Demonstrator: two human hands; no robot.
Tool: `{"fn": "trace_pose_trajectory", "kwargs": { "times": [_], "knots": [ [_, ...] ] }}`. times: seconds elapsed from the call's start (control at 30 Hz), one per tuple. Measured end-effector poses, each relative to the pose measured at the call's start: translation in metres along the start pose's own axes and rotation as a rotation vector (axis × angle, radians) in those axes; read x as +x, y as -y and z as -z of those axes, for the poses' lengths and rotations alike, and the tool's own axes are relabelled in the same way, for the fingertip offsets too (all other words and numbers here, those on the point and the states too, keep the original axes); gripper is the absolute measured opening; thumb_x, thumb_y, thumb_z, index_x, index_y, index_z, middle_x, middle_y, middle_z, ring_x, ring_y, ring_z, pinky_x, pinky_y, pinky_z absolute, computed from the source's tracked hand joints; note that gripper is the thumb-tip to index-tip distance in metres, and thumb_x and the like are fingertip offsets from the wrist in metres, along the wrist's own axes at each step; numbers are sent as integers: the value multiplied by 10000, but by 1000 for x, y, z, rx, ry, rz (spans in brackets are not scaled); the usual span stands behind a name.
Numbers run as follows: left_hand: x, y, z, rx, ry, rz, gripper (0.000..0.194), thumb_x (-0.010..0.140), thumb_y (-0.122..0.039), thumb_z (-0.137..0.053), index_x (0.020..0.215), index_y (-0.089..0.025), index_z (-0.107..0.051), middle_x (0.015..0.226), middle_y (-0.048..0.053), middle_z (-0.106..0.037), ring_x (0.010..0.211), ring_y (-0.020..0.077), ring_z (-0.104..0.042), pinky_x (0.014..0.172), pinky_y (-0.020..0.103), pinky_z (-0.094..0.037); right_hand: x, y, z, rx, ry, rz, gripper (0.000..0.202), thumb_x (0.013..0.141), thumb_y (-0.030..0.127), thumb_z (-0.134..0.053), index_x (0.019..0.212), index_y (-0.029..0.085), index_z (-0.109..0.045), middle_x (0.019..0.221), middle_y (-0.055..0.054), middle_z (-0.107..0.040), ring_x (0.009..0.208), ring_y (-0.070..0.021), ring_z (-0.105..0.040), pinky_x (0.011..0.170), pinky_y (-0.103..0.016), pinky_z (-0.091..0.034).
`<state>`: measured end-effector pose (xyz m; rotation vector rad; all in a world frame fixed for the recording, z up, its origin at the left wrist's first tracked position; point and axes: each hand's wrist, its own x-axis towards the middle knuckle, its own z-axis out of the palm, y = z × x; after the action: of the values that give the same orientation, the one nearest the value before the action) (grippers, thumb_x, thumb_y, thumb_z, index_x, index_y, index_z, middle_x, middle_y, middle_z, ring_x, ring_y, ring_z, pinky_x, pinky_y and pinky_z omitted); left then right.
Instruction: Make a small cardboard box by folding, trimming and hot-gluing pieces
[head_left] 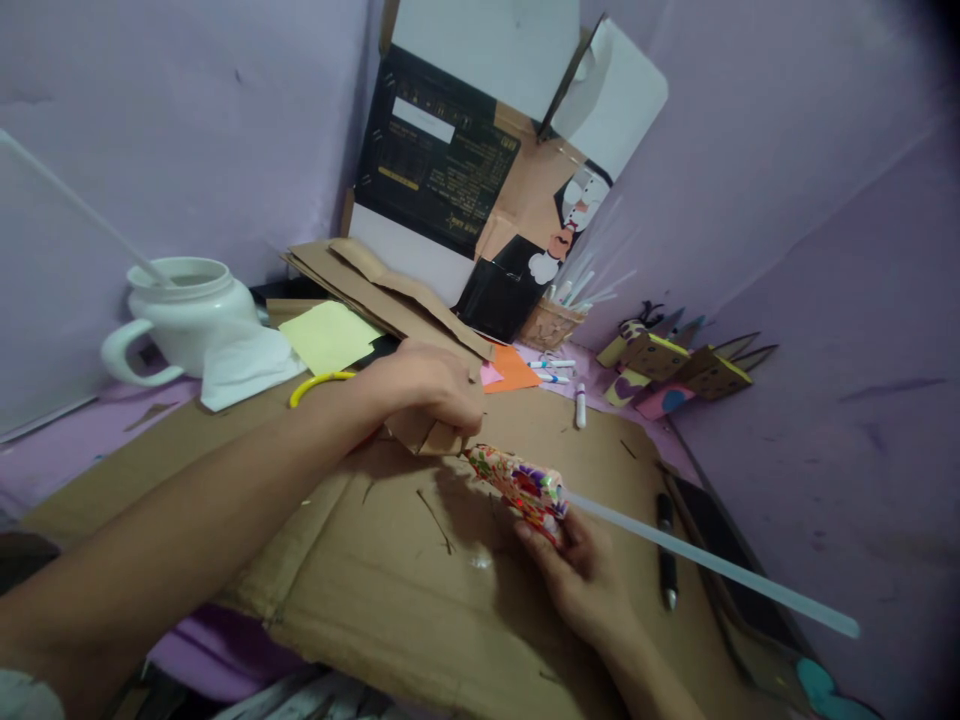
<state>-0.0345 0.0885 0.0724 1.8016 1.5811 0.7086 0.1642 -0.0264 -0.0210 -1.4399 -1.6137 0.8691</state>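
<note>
My right hand (589, 575) is wrapped round a flower-patterned hot glue gun (517, 484), its nozzle pointing left. A long translucent glue stick (712, 558) juts out of its back end. My left hand (439, 385) is closed on a small folded cardboard piece (426, 436), knuckles up, its fingertips mostly hidden from view. The nozzle meets or nearly meets the cardboard's right edge; I cannot tell whether they touch. Both hands are above a large brown cardboard sheet (360, 590).
To the left stand a white mug (191, 310), a crumpled tissue (247, 365) and yellow paper (330, 335). A yellow handle (319, 383) lies behind my left forearm. Markers (580, 405) lie at the back, a pen (667, 550) at the right. A printed box (439, 150) leans on the wall.
</note>
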Motion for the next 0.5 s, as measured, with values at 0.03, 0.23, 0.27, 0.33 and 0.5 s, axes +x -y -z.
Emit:
{"fn": "trace_pose_trajectory", "kwargs": {
  "times": [0.03, 0.23, 0.27, 0.33, 0.5],
  "knots": [
    [-1, -2, 0, 112, 48, -1, 397, 233, -208, -795, 222, -190, -399, 327, 17, -430, 699, 341, -602, 699, 364, -390, 0, -1, 0, 12, 5, -1, 282, 739, 372, -627, 922, 167, -690, 905, -106, -753, 860, -310, -681, 787, -416, -537],
    [-2, -8, 2, 564, 223, -26, 228, 439, -387, -713, 490, -180, -635, 659, 117, -669, 756, 340, -615, 696, 364, -408, -2, -3, 0, 44, 14, -20, 311, 743, 377, -647, 964, 163, -689, 995, -116, -743, 935, -318, -673, 863, -432, -519],
    [-2, -9, 2, 572, 228, -21, 241, 440, -396, -712, 536, -180, -665, 683, 123, -681, 770, 342, -618, 705, 360, -411, -2, -3, -1, 47, 13, -21, 313, 742, 379, -650, 962, 160, -689, 994, -119, -743, 932, -319, -674, 860, -434, -521],
    [-2, -10, 2, 595, 251, -8, 285, 444, -407, -705, 632, -192, -711, 724, 119, -700, 812, 334, -623, 732, 343, -417, -2, -4, -1, 59, 10, -15, 327, 736, 383, -653, 964, 152, -689, 991, -126, -744, 931, -323, -676, 856, -438, -524],
    [-2, -11, 4, 636, 285, 3, 358, 450, -395, -684, 759, -224, -745, 787, 100, -719, 838, 312, -627, 756, 328, -424, -1, -9, -2, 56, 7, -5, 320, 730, 384, -647, 948, 156, -699, 960, -116, -751, 906, -320, -686, 832, -428, -540]
  ]
}}
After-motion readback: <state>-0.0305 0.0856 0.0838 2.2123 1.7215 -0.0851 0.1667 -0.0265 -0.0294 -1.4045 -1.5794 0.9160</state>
